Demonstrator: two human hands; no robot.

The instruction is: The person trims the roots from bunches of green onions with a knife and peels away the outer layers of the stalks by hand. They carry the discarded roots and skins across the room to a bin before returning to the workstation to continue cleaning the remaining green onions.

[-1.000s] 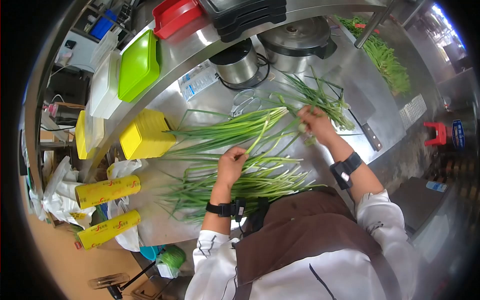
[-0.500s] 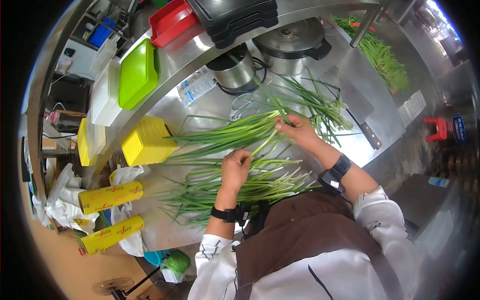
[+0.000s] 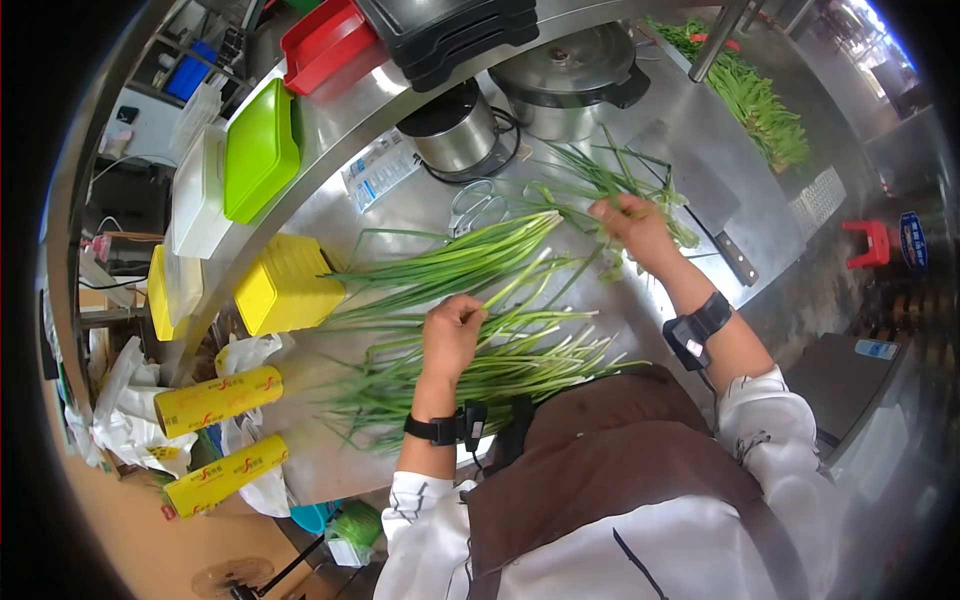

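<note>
My left hand (image 3: 452, 333) is closed on a green onion stalk, above the lower spread of green onions (image 3: 520, 360). Beyond it lies a neater bundle of green onions (image 3: 470, 255), white ends pointing right. My right hand (image 3: 632, 225) is closed at the edge of a loose pile of leafy trimmings (image 3: 680, 220); what its fingers hold is too small to make out. A knife (image 3: 735, 258) with a dark handle lies right of that pile, and scissors (image 3: 478, 208) rest behind the neater bundle.
A lidded pot (image 3: 565, 75) and a smaller steel pot (image 3: 452, 130) stand at the back. Yellow containers (image 3: 290, 285) and two yellow rolls (image 3: 220, 400) are on the left. More greens (image 3: 755, 110) lie at the far right. A metal shelf edge (image 3: 375, 120) arches above the table.
My right hand has moved right, away from the neater bundle, to the trimmings. My left hand has shifted slightly left with the stalk. The whole view has shifted a little.
</note>
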